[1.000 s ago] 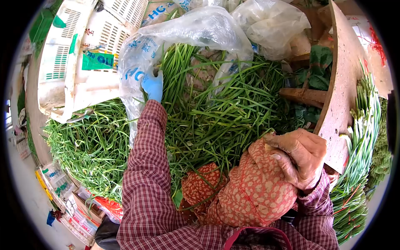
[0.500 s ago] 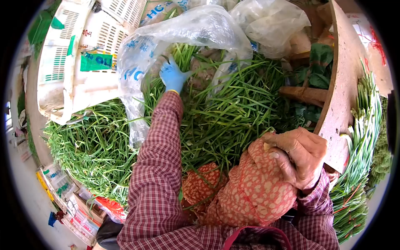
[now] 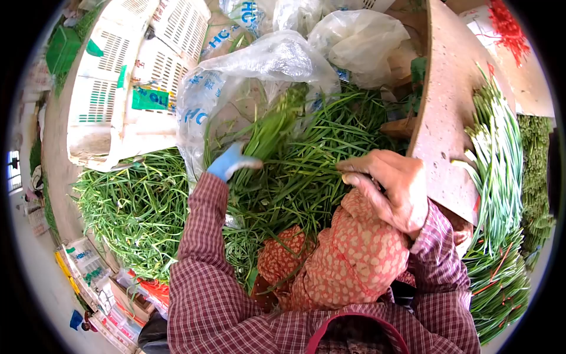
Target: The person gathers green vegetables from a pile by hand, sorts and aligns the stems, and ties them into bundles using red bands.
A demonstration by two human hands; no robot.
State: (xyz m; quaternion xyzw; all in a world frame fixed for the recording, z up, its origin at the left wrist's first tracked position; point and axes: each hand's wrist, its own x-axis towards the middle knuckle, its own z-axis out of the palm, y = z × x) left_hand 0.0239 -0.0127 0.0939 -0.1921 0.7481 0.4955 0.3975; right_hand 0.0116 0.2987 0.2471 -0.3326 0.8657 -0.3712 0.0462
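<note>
1. The left hand, in 1 blue glove, has its thumb out from the palm; the other fingers are largely hidden, so I cannot tell how tightly they close. They are at the lower end of 1 bunch of green stalks, which rises, blurred, above the heap.

2. The right hand is bare. Its forefinger and thumb are narrow, tips close together, with the other fingers curled. I cannot tell whether anything small sits between the tips. The hand is above the red patterned cloth, whose pale spots show in 2 areas.

3. Under and between the 2 hands lies 1 central heap of greens; its stalks are too tangled to count. A 2nd heap lies to the left, below the white slatted crates, whose number I cannot tell.

4. Beyond the bunch, 1 clear bag with blue lettering arches over the greens; 1 cloudy plastic bag is beside it.

5. To the right stands 1 brown board, with long stalks stacked along its outer side.
</note>
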